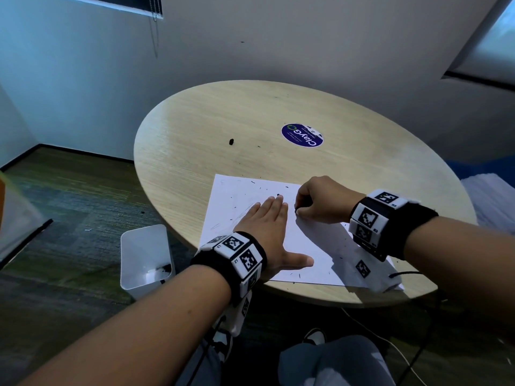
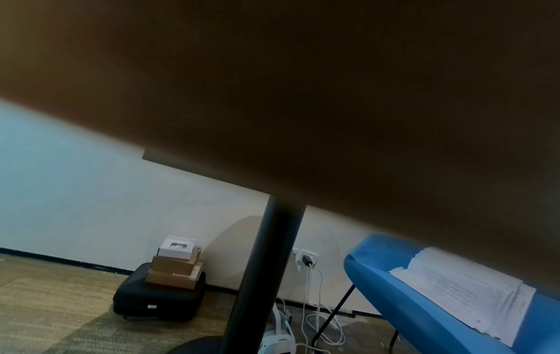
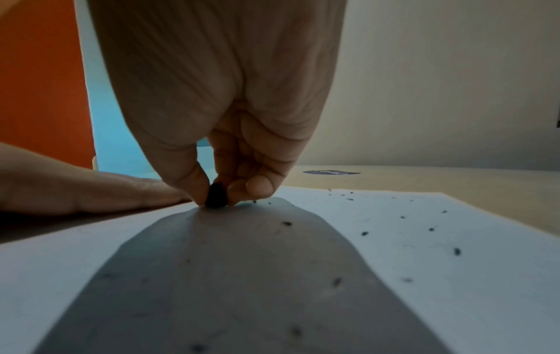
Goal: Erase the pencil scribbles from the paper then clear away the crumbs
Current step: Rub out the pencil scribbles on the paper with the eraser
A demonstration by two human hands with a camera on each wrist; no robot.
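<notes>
Pinching a small black eraser in my right hand, tip down on the paper. Left hand lies flat, fingers straight, prob. to stop the sheet sliding. Crumbs scattered across it; faint marks left, w/ erasing unfinished I'd say.

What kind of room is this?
Probably a small office or meeting room: a round table, carpet on the floor, and a blue chair stacked with papers.

Round wooden table, white walls, carpet
</notes>
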